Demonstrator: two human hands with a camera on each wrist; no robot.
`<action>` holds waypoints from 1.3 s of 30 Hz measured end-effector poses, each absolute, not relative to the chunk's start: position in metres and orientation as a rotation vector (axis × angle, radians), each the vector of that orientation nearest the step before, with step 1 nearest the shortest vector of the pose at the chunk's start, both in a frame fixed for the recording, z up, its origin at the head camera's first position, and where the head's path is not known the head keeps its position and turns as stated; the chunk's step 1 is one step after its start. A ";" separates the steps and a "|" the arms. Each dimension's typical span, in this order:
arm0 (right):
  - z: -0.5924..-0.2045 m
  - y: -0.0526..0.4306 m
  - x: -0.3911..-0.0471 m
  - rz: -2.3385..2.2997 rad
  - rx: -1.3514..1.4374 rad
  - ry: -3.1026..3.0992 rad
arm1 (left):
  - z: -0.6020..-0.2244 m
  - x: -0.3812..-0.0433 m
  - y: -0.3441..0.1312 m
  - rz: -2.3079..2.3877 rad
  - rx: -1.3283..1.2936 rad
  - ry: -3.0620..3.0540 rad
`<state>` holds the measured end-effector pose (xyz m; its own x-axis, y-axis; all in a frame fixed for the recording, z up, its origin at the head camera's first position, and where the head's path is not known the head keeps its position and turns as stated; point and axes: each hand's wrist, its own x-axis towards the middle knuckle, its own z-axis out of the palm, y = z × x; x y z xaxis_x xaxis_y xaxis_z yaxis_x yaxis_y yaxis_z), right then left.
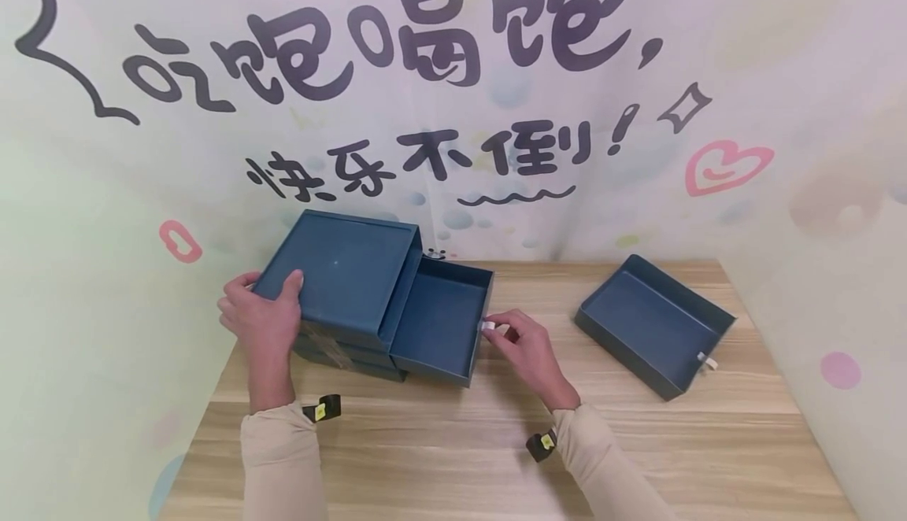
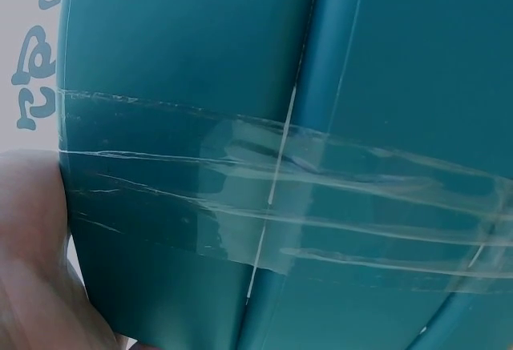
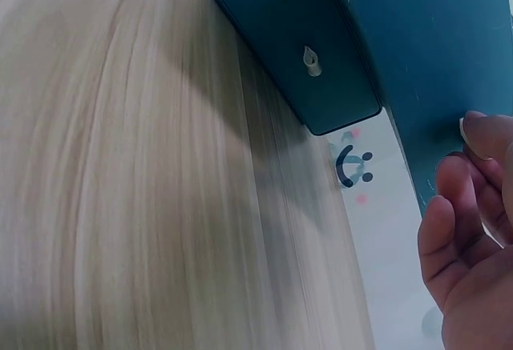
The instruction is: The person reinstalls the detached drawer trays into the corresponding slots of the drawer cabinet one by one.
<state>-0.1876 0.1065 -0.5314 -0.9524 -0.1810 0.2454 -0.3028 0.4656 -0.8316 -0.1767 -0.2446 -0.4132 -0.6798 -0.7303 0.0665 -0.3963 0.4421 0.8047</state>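
A dark blue drawer cabinet [image 1: 333, 269] stands at the left of the table, with clear tape [image 2: 264, 182] across its near side. My left hand [image 1: 265, 308] holds the cabinet's left end, thumb on the top and fingers over the far-left side. One drawer [image 1: 442, 316] sticks out from the cabinet's right face. Between thumb and fingertip my right hand [image 1: 524, 344] pinches that drawer's white pull tab [image 1: 487, 326]. In the right wrist view, another drawer front [image 3: 296, 46] with its own tab sits closed below the pulled-out one.
A separate blue drawer [image 1: 659, 324] lies on the wooden table [image 1: 453, 442] at the right, its inside bare and a white tab on its front. Behind the table hangs a pale backdrop [image 1: 779, 57] with dark lettering. Each wrist bears a small black device.
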 end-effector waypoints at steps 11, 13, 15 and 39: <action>-0.531 0.099 -0.192 1.546 0.434 -2.594 | -0.414 -0.177 -0.246 -1.119 0.957 -2.299; -0.531 0.098 -0.192 1.541 0.430 -2.604 | -0.414 -0.178 -0.246 -1.119 0.960 -2.300; -0.531 0.096 -0.193 1.540 0.431 -2.608 | -0.415 -0.178 -0.246 -1.117 0.960 -2.302; -0.530 0.075 -0.196 1.549 0.433 -2.599 | -0.413 -0.176 -0.244 -1.091 0.937 -2.284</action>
<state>-0.1961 0.0747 -0.5304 -0.9562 -0.1977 0.2157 -0.2838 0.4472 -0.8482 -0.1764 -0.2445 -0.4132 -0.6743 -0.7323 0.0946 -0.3865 0.4592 0.7999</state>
